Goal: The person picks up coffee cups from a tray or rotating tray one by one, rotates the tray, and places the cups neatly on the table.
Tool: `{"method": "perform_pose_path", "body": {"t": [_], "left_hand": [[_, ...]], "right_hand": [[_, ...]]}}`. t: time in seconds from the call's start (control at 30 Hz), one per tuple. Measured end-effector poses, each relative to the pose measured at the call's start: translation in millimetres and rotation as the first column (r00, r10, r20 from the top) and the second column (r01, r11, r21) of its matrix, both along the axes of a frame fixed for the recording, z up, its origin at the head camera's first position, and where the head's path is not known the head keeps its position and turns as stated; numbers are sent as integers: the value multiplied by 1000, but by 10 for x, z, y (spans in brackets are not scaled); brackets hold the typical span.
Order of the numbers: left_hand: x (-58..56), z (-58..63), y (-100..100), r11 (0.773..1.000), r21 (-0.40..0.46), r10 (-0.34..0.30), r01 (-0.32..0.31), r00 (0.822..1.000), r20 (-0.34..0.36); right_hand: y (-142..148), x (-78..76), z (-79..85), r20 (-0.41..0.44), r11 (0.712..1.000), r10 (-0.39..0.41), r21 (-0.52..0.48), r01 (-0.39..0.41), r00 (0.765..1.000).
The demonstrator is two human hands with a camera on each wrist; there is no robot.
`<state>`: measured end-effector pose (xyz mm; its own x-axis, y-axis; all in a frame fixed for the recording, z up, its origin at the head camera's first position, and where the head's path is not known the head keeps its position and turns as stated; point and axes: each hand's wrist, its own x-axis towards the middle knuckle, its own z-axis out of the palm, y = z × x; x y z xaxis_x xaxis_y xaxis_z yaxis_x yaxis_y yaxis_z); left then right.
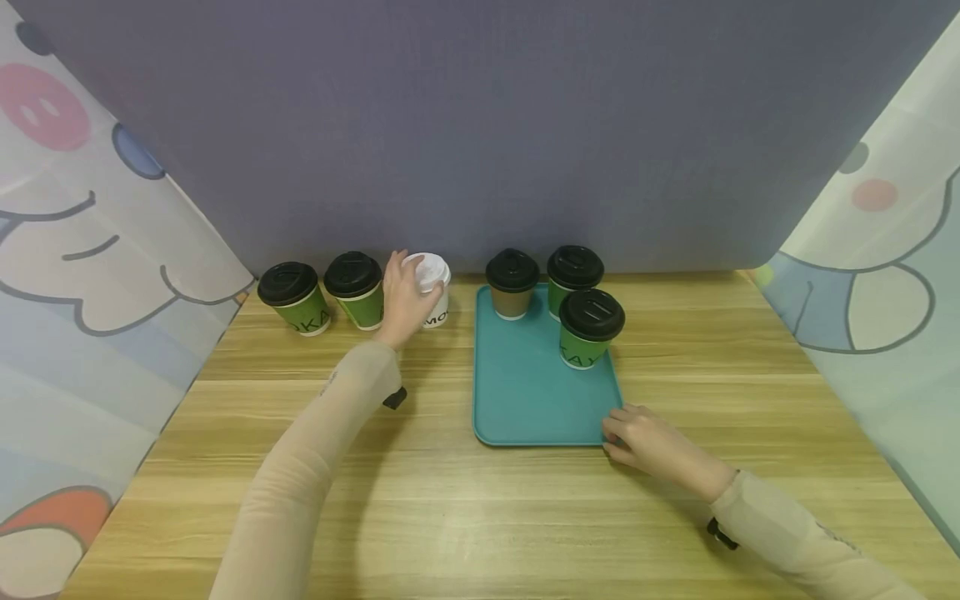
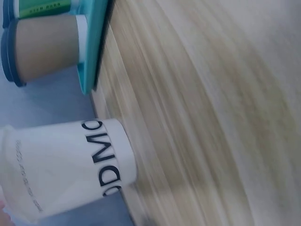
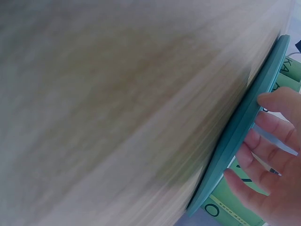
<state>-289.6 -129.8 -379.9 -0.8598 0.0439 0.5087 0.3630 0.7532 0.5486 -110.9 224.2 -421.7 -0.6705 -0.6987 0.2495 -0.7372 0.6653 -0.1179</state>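
My left hand (image 1: pixel 407 304) holds the white paper cup (image 1: pixel 437 312) near its white lid, fingers on one side and thumb on the other. In the left wrist view this white cup (image 2: pixel 70 167) has dark lettering near its base, and only a bit of fingertip shows. My right hand (image 1: pixel 637 437) grips the teal tray (image 1: pixel 517 400) at its near right corner. In the right wrist view its bent fingers (image 3: pixel 251 139) meet the tray rim (image 3: pixel 235 125). On the tray stand a brown cup (image 1: pixel 512 302) and two green cups (image 1: pixel 583 350), all with black lids.
Left of the white cup are two green cups with black lids, one (image 1: pixel 363 308) beside my left hand and another (image 1: pixel 306 312) farther left. A grey panel (image 1: pixel 480 142) closes off the back of the wooden table (image 1: pixel 450 517). Printed cloth (image 1: pixel 75 333) hangs along both sides.
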Motion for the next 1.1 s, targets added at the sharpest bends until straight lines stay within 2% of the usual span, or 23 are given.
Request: {"method": "perform_pose_path", "body": {"t": [0.33, 0.6, 0.83, 1.0, 1.1], "left_hand": [[103, 69, 198, 996, 22, -80, 83, 989, -128], [166, 104, 341, 984, 13, -173, 178, 970, -169], [233, 112, 489, 970, -9, -242, 242, 963, -123], [296, 134, 617, 952, -31, -307, 305, 947, -100], [344, 157, 691, 943, -49, -330, 328, 943, -39]], "right_hand": [[0, 15, 2, 12, 1000, -8, 9, 8, 1000], [2, 11, -2, -7, 1000, 4, -3, -4, 1000], [3, 13, -6, -6, 1000, 0, -1, 0, 1000], [2, 11, -7, 2, 1000, -7, -5, 7, 1000], [2, 12, -6, 6, 1000, -13, -6, 13, 1000]]}}
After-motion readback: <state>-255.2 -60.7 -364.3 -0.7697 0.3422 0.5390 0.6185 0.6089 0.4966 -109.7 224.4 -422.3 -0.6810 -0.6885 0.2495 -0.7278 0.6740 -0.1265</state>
